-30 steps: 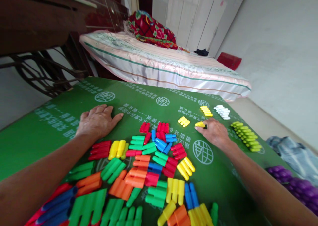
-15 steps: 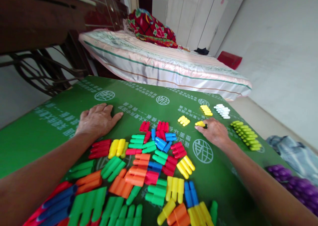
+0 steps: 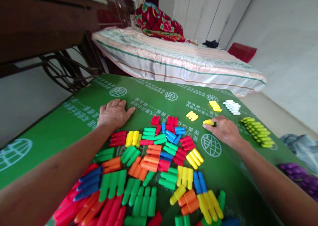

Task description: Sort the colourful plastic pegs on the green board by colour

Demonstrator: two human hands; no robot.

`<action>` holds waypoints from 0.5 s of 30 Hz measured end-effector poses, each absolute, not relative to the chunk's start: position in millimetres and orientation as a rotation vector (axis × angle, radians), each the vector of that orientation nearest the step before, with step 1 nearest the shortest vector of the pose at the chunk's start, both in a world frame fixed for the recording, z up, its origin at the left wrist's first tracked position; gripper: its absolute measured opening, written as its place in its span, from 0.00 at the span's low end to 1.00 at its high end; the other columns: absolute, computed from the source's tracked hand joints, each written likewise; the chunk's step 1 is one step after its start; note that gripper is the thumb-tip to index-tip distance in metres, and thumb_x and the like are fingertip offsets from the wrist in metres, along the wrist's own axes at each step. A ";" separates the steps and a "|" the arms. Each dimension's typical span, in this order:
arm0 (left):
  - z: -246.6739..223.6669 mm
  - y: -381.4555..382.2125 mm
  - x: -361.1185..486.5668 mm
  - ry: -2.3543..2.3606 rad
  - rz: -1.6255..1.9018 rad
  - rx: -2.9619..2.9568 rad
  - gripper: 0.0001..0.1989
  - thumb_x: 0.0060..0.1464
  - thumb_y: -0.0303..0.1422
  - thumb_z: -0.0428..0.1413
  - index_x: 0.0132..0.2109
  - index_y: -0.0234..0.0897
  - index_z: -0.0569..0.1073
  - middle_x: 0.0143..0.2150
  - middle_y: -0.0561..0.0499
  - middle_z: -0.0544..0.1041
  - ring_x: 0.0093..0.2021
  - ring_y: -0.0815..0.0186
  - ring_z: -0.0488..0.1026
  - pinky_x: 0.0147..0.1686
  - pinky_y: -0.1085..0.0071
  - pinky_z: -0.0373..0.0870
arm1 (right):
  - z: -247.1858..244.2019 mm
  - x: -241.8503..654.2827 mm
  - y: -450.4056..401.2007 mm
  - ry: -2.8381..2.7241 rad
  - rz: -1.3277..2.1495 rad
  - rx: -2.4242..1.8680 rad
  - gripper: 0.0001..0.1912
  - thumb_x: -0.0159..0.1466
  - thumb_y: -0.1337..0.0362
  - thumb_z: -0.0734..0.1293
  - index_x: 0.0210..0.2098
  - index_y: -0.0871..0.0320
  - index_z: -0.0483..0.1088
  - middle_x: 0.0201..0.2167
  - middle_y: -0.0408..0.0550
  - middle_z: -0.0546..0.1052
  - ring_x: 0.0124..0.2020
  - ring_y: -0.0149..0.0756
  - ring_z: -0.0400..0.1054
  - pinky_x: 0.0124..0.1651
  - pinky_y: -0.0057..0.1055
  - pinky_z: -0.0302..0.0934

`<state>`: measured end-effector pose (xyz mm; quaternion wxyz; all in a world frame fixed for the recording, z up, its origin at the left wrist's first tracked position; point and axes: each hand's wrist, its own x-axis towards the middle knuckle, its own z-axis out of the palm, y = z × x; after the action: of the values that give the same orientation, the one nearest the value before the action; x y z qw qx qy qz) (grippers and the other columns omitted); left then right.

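Observation:
My left hand [image 3: 114, 114] lies palm down on the green board [image 3: 154, 102], its thumb spread and nothing in it. At the right, my right hand [image 3: 223, 128] pinches a small yellow piece [image 3: 208, 122] between thumb and fingers, low over the board. A joined yellow group [image 3: 192, 116] lies just left of that piece, and another yellow group [image 3: 215, 106] lies beyond it. White pieces [image 3: 232, 107] sit farther right. Between my arms spreads a pile of red, green, blue, orange and yellow finger-shaped pieces [image 3: 152, 163].
Lime-green pieces [image 3: 257, 131] and purple pieces [image 3: 298, 178] lie along the board's right side. Behind the board stands a bed [image 3: 179, 62] with a red floral quilt [image 3: 161, 24]. Dark wooden furniture [image 3: 44, 24] is at the left.
The camera view has turned left, so the scene appears farther right. My right hand still pinches the yellow piece, and my left hand still rests on the board.

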<state>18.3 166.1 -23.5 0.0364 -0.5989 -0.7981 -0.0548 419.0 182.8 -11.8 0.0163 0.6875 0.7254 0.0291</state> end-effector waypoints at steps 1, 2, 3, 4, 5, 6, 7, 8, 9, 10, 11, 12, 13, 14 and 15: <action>-23.3 165.5 19.4 -2.456 -0.169 -1.834 0.34 0.58 0.52 0.37 0.60 0.32 0.62 0.66 0.36 0.58 0.66 0.47 0.54 0.62 0.46 0.54 | -11.1 418.9 180.2 2.255 0.091 2.136 0.23 0.61 0.43 0.61 0.39 0.54 0.76 0.40 0.52 0.78 0.40 0.45 0.73 0.37 0.33 0.61; -23.1 164.8 20.5 -2.459 -0.174 -1.831 0.34 0.58 0.52 0.37 0.60 0.32 0.62 0.66 0.36 0.58 0.66 0.47 0.54 0.62 0.46 0.54 | -10.5 418.8 177.4 2.262 0.094 2.129 0.23 0.61 0.43 0.61 0.39 0.54 0.76 0.41 0.52 0.78 0.40 0.44 0.73 0.37 0.33 0.61; -23.0 163.9 21.7 -2.460 -0.177 -1.829 0.33 0.58 0.51 0.38 0.60 0.32 0.62 0.66 0.36 0.58 0.66 0.48 0.54 0.62 0.46 0.54 | -9.9 418.7 174.6 2.274 0.098 2.117 0.23 0.61 0.43 0.62 0.38 0.54 0.76 0.41 0.53 0.78 0.40 0.44 0.73 0.36 0.33 0.61; -22.9 163.0 22.9 -2.458 -0.176 -1.825 0.33 0.59 0.51 0.38 0.60 0.33 0.62 0.66 0.37 0.58 0.66 0.48 0.54 0.62 0.47 0.54 | -9.6 418.6 171.7 2.288 0.101 2.104 0.23 0.61 0.43 0.61 0.38 0.55 0.76 0.41 0.53 0.78 0.39 0.44 0.73 0.36 0.33 0.61; -22.8 162.0 23.9 -2.459 -0.174 -1.814 0.32 0.59 0.50 0.38 0.60 0.33 0.62 0.66 0.37 0.59 0.66 0.49 0.54 0.62 0.47 0.54 | -9.5 418.6 169.0 2.301 0.101 2.093 0.23 0.62 0.44 0.61 0.38 0.55 0.76 0.41 0.54 0.78 0.39 0.45 0.73 0.36 0.33 0.61; -22.8 161.0 25.0 -2.456 -0.172 -1.811 0.31 0.59 0.50 0.38 0.60 0.33 0.62 0.66 0.38 0.59 0.66 0.50 0.54 0.62 0.48 0.55 | -9.7 418.8 166.4 2.315 0.096 2.082 0.23 0.62 0.44 0.61 0.38 0.56 0.76 0.41 0.54 0.78 0.38 0.45 0.73 0.36 0.34 0.61; -22.8 160.0 25.9 -2.454 -0.170 -1.808 0.31 0.60 0.50 0.38 0.60 0.33 0.62 0.66 0.38 0.59 0.66 0.50 0.54 0.62 0.48 0.55 | -10.2 419.1 164.1 2.328 0.090 2.071 0.23 0.62 0.44 0.61 0.38 0.56 0.76 0.41 0.54 0.78 0.38 0.45 0.73 0.36 0.34 0.61; -22.8 159.0 26.9 -2.455 -0.169 -1.804 0.30 0.60 0.49 0.39 0.60 0.33 0.63 0.66 0.38 0.59 0.66 0.50 0.54 0.62 0.48 0.55 | -10.9 419.6 162.1 2.341 0.083 2.061 0.23 0.62 0.44 0.61 0.37 0.56 0.76 0.40 0.54 0.78 0.38 0.45 0.73 0.35 0.34 0.61; -22.9 158.1 27.8 -2.458 -0.169 -1.802 0.30 0.60 0.49 0.39 0.59 0.33 0.63 0.66 0.39 0.59 0.66 0.51 0.54 0.62 0.49 0.55 | -11.8 420.4 160.4 2.355 0.076 2.047 0.23 0.62 0.44 0.61 0.37 0.56 0.76 0.40 0.54 0.78 0.37 0.45 0.73 0.35 0.34 0.61; -22.9 157.3 28.6 -2.461 -0.170 -1.801 0.30 0.60 0.49 0.40 0.59 0.34 0.63 0.65 0.39 0.59 0.65 0.51 0.54 0.62 0.49 0.55 | -12.7 421.4 158.9 2.367 0.069 2.031 0.23 0.61 0.44 0.61 0.37 0.56 0.76 0.40 0.54 0.78 0.37 0.46 0.73 0.35 0.34 0.61; -23.1 156.5 29.5 -2.463 -0.170 -1.803 0.29 0.60 0.49 0.40 0.59 0.34 0.63 0.65 0.39 0.60 0.65 0.52 0.54 0.62 0.49 0.55 | -13.6 422.6 157.6 2.374 0.065 2.017 0.23 0.61 0.43 0.61 0.36 0.56 0.76 0.40 0.54 0.78 0.37 0.46 0.73 0.35 0.35 0.61; -23.3 155.9 30.4 -2.465 -0.171 -1.807 0.29 0.60 0.49 0.40 0.59 0.34 0.63 0.65 0.39 0.60 0.65 0.52 0.54 0.62 0.49 0.55 | -14.2 423.8 156.3 2.378 0.066 2.005 0.24 0.61 0.43 0.61 0.36 0.56 0.76 0.39 0.54 0.78 0.37 0.46 0.73 0.35 0.35 0.61; -23.6 155.4 31.3 -2.463 -0.175 -1.811 0.29 0.60 0.49 0.40 0.59 0.34 0.63 0.65 0.40 0.60 0.65 0.52 0.54 0.62 0.49 0.55 | -14.6 425.1 155.1 2.381 0.069 1.993 0.24 0.61 0.43 0.61 0.36 0.56 0.76 0.39 0.55 0.78 0.36 0.47 0.73 0.34 0.35 0.62; -23.9 155.2 32.1 -2.461 -0.180 -1.813 0.29 0.61 0.49 0.39 0.59 0.34 0.63 0.65 0.40 0.59 0.65 0.52 0.54 0.62 0.49 0.55 | -14.6 426.2 153.7 2.386 0.073 1.983 0.24 0.61 0.43 0.61 0.36 0.56 0.76 0.39 0.55 0.78 0.36 0.47 0.73 0.34 0.36 0.62; -24.4 155.2 32.9 -2.463 -0.185 -1.811 0.29 0.61 0.49 0.39 0.60 0.34 0.62 0.66 0.40 0.59 0.66 0.52 0.53 0.62 0.49 0.54 | -14.2 427.1 152.3 2.387 0.074 1.975 0.24 0.61 0.42 0.61 0.36 0.56 0.76 0.40 0.56 0.78 0.36 0.47 0.73 0.34 0.36 0.62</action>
<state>32.9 155.2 -24.4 0.0396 -0.5908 -0.8036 -0.0603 427.1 152.3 -14.2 0.0212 0.6370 0.7702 0.0238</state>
